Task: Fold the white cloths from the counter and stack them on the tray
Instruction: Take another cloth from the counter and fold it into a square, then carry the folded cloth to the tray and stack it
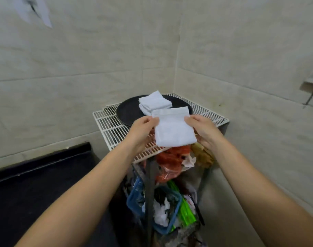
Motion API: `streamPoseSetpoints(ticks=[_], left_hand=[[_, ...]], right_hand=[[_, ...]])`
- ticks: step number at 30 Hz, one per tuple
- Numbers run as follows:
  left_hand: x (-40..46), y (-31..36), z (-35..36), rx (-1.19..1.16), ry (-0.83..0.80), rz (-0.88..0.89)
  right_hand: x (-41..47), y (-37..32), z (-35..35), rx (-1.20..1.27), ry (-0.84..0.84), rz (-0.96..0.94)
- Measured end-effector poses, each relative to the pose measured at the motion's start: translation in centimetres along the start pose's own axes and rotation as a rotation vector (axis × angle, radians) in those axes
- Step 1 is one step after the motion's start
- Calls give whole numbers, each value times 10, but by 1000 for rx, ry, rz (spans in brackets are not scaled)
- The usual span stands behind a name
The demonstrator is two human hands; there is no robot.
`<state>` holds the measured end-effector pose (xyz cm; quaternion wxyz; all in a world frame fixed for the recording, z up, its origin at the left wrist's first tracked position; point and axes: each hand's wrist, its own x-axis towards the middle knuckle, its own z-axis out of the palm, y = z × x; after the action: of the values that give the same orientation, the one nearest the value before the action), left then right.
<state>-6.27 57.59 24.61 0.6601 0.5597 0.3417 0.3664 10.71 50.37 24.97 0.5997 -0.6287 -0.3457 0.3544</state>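
A folded white cloth hangs in the air between my hands, just in front of the round black tray. My left hand pinches its left edge and my right hand pinches its right edge. On the tray lies a small stack of folded white cloths. The tray sits on a white wire rack in the corner of the tiled walls.
Below the rack hang a red plastic bag and a brown bag. Lower down, a blue basket holds clutter and green plastic. A dark counter runs along the left wall. A small shelf bracket juts from the right wall.
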Motion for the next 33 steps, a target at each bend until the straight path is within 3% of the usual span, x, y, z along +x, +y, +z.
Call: streamPoseSetpoints(ticks=[9,14,22,26,30,33], left_hand=[[152,33,-5,14,305,-4],[209,25,-18,183,436,-71],[222,1,-24,371,550,-115],[218,2,-21,381,582,-119],[197,10,-26,404,656,-98],[159,16,-37,402,680,-27]], right_hand=[[197,-39,28,-144,-206,-82],[268,-35,41,-213,-347,-16],[294,-5,41,-375,-477,-32],[293,-9,37,-365,-432,-63],[275,-30,35,-471,-289,-296],[236,-47,53,-530,-330,-486]])
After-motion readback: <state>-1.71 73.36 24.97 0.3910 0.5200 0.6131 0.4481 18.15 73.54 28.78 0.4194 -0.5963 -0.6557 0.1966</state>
